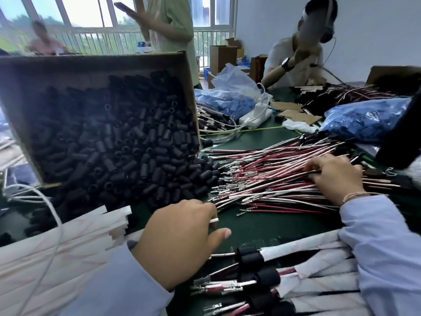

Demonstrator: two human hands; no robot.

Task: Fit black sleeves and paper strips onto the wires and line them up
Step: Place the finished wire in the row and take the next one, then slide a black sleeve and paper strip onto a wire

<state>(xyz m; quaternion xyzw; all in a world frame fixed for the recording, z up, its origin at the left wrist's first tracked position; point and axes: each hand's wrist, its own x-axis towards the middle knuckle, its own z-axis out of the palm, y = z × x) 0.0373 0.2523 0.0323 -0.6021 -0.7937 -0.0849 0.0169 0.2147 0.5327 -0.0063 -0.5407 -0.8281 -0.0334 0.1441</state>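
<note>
Cardboard box (91,59) of black sleeves (118,137) beside loose wires (273,176).

Two hands are showing at the bottom: the left hand (182,242) and the right hand (337,176). Three others are appearing along the top: a person (43,39) at upper left, a person (170,21) at top centre and a person (296,62) at upper right. One cardboard box (191,87) is tilting at left. One blue bag (225,102) is lying mid-frame, and another blue bag (369,119) at right. The black sleeves (114,144) and the wires (273,174) are lying in heaps past counting.

the person wears long pale blue sleeves (118,281) on both arms; a thin pinkish cord bracelet (354,196) circles the wrist of the right hand (335,176).
</note>
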